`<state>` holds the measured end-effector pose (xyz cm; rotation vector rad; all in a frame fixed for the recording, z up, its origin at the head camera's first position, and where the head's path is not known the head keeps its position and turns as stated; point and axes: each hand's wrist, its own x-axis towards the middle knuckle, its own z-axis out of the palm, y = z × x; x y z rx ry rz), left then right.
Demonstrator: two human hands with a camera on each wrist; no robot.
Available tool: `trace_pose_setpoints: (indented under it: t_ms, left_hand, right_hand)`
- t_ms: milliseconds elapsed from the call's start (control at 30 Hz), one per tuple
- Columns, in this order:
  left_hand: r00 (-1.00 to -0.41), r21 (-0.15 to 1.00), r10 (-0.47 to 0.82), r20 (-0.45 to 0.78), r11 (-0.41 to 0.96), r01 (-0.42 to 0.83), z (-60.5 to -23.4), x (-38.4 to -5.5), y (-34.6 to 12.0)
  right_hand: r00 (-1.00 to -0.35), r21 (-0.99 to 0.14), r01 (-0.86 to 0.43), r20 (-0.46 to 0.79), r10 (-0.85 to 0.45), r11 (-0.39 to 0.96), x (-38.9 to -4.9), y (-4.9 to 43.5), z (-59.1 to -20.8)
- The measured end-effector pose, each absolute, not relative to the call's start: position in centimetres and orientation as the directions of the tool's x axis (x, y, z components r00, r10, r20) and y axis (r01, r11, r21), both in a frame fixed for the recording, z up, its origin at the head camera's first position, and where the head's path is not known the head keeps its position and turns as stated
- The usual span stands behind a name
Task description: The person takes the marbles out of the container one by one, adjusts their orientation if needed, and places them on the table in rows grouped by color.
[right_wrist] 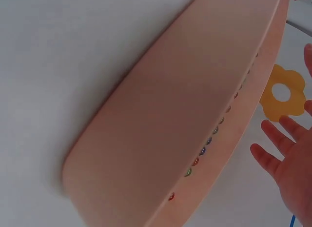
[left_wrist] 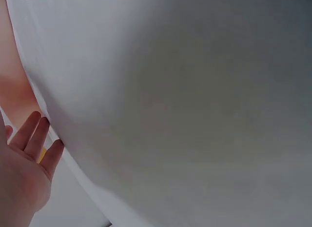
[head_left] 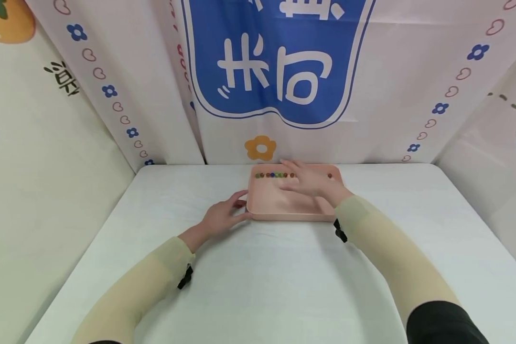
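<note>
A shallow pink tray (head_left: 284,203) sits at the back of the table. Several small coloured marbles (head_left: 273,175) form a row along its far side, and one dark red marble (head_left: 329,176) lies apart toward the right. My left hand (head_left: 221,217) is at the tray's left side, thumb near the front corner and fingers loosely bent by the rim. Over the back half of the tray, my right hand (head_left: 311,181) spreads its fingers and hides part of the row. In the right wrist view, the fingers of that hand (right_wrist: 297,173) look extended, holding nothing.
White cloth covers the table (head_left: 258,277). Right behind the tray hangs a printed cloth backdrop (head_left: 228,138) with a yellow flower (head_left: 260,148). Pale walls flank the table on both sides.
</note>
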<state>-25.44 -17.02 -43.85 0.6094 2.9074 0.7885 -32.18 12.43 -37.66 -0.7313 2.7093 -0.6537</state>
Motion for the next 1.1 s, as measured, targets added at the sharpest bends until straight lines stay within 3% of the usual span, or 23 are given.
trace_pose_setpoints:
  t_ms: [400,633,900,1100]
  left_hand:
    - [-0.922,0.533,0.385,0.041,0.772,0.346,-44.0,-26.0,-17.4]
    - [-0.918,0.532,0.394,0.048,0.768,0.357,-44.1,-26.1,-17.5]
    - [-0.917,0.535,0.397,0.041,0.766,0.356,-43.8,-26.0,-17.3]
    - [-0.919,0.533,0.392,0.040,0.770,0.352,-43.8,-25.9,-17.4]
  right_hand:
    - [-0.785,-0.655,-0.482,0.026,-0.619,0.583,-34.4,6.9,-40.3]
    - [-0.766,-0.651,-0.520,0.068,-0.640,0.554,-35.4,5.1,-40.6]
    - [-0.798,-0.718,-0.420,0.000,-0.602,0.556,-35.6,5.0,-40.7]
    - [-0.801,-0.701,-0.431,0.007,-0.599,0.568,-36.0,4.8,-41.3]
